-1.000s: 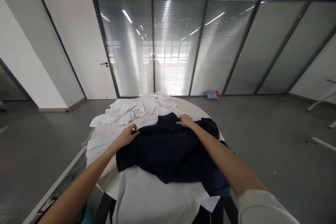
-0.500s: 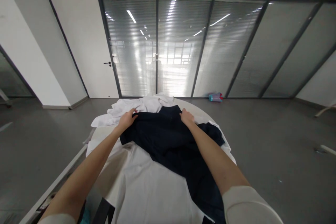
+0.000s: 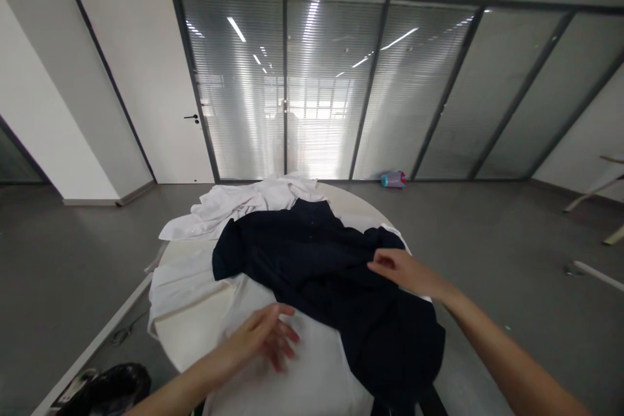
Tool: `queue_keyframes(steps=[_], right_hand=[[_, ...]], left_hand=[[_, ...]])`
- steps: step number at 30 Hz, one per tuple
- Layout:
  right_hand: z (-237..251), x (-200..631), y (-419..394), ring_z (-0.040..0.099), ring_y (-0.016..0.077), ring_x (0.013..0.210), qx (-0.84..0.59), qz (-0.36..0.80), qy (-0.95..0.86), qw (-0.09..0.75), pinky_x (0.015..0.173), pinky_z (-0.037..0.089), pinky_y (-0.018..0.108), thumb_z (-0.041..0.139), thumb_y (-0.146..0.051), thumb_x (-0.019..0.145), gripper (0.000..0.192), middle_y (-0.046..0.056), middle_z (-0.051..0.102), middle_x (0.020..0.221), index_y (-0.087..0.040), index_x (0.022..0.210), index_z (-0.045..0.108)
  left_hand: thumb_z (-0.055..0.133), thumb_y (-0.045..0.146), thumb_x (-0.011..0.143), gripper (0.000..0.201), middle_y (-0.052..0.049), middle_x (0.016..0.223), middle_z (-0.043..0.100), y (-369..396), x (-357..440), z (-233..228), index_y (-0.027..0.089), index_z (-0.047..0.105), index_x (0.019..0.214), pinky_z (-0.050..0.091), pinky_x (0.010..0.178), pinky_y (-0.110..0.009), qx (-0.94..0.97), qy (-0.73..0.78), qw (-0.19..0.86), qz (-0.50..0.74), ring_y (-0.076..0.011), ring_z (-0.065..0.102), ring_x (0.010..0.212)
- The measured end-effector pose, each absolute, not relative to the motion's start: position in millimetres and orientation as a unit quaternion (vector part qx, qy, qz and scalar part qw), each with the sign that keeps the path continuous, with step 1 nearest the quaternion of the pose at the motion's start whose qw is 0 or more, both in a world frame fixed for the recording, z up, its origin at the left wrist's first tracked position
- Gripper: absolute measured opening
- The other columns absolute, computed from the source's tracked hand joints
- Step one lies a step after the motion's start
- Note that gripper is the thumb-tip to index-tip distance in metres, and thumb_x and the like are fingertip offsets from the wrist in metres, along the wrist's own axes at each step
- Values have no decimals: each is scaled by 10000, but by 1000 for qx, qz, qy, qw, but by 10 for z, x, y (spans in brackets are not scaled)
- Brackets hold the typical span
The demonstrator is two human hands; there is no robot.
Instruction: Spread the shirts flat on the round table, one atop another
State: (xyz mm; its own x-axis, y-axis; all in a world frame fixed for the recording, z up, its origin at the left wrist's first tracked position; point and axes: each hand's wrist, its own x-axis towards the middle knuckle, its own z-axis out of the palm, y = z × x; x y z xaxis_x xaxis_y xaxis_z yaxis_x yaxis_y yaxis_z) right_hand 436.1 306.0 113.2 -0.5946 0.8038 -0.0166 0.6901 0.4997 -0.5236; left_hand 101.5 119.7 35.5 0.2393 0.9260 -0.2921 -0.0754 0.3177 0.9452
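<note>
The dark shirt [image 3: 322,273] lies spread on the table [image 3: 188,331]. It looks soft, light and floppy. Both hands [image 3: 266,338] [image 3: 402,270] are loose, holding nothing. Its edges are best to pinch.

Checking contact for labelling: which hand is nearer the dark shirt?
Right. The right hand rests on the dark shirt; the left hand hovers beside it over white cloth.
</note>
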Motion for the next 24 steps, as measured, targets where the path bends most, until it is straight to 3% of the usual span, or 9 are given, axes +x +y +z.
queue_keyframes(steps=[3,6,8,12,14,16,20,21,24], right_hand=[[1081,4760,2357,637,226,872,-413,303,-857,63,770,508,338,570,-545,883,306,45,663,937,-251,905,650],[865,4927,1871,548,307,1203,-398,284,-871,53,958,495,418,764,-534,719,513,79,557,1322,-349,1181,638],[661,4909,1691,468,351,1304,-406,222,-884,70,1032,449,491,812,-479,672,631,98,490,1412,-363,1260,614],[436,4780,1583,573,294,1179,-408,102,-896,145,1016,450,506,584,-284,899,137,96,632,1214,-251,984,687],[489,4753,1584,621,250,1084,-405,105,-894,161,975,484,464,457,-254,967,205,86,671,1125,-227,921,655],[584,4735,1571,595,270,1151,-410,130,-890,152,994,477,469,517,-354,954,182,102,645,1219,-225,993,639],[551,4558,1461,260,439,1439,-391,154,-903,89,1134,249,650,832,-585,607,722,145,371,1542,-235,1199,611],[483,4478,1428,189,460,1458,-389,149,-906,80,1142,177,684,854,-573,571,762,149,341,1559,-231,1207,611],[275,4243,1365,115,438,1482,-418,121,-897,83,1154,82,690,796,-358,713,467,152,380,1535,-199,1121,634]], left_hand=[[702,654,760,748,-149,1240,634,1025,1418,150,280,443,1353,517,932,-464,282,382,756,452,-309,640,1131],[700,452,853,514,-160,1241,640,1179,1670,146,207,516,1266,446,1068,-410,197,349,767,501,-272,615,1188],[644,331,908,287,-159,1144,679,1361,1781,212,154,583,1126,462,1052,-355,158,360,754,526,-237,658,1098],[574,147,927,8,-96,877,706,1604,1884,367,146,576,935,550,858,-326,131,422,706,554,-176,697,778],[540,135,941,39,-77,827,701,1629,1861,458,160,546,911,564,783,-363,149,437,697,548,-183,690,701],[534,173,954,32,-77,836,706,1612,1809,555,170,534,922,570,770,-414,166,433,699,544,-203,695,690],[661,128,859,150,-67,957,715,1527,1785,624,168,586,982,550,859,-346,210,369,712,560,-181,699,837],[678,77,812,206,-59,961,715,1503,1812,594,164,602,983,542,847,-304,222,359,724,546,-166,692,850],[641,-38,687,338,-35,945,715,1445,1934,436,160,627,960,516,743,-229,235,373,744,502,-140,673,812]])
